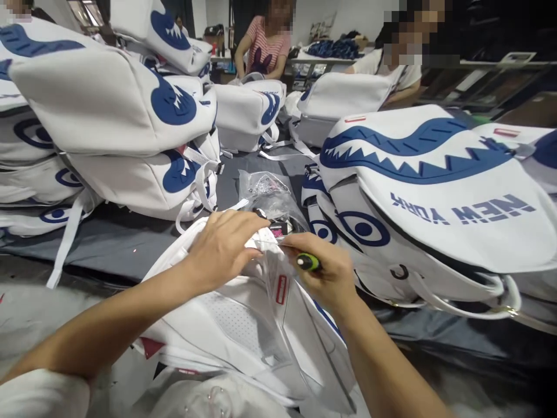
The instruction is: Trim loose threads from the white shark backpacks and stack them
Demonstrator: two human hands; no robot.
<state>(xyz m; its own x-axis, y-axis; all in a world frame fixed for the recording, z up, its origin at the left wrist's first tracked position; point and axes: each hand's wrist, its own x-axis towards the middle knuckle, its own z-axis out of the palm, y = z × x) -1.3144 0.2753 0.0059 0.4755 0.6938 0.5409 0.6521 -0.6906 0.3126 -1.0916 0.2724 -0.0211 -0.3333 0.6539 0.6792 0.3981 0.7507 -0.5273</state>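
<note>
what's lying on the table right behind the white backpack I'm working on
A crumpled clear plastic bag lies behind the white backpack, on the grey table. Your left hand covers its near edge; its contents are unclear.

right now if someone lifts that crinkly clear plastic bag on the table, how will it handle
The clear plastic bag would probably be floppy, since it lies crumpled and creased. It looks light, being thin film. Its glossy surface may make it slippery.

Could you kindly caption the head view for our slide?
Both hands, left and right, work a white backpack; right grips a green-tipped tool.
</note>
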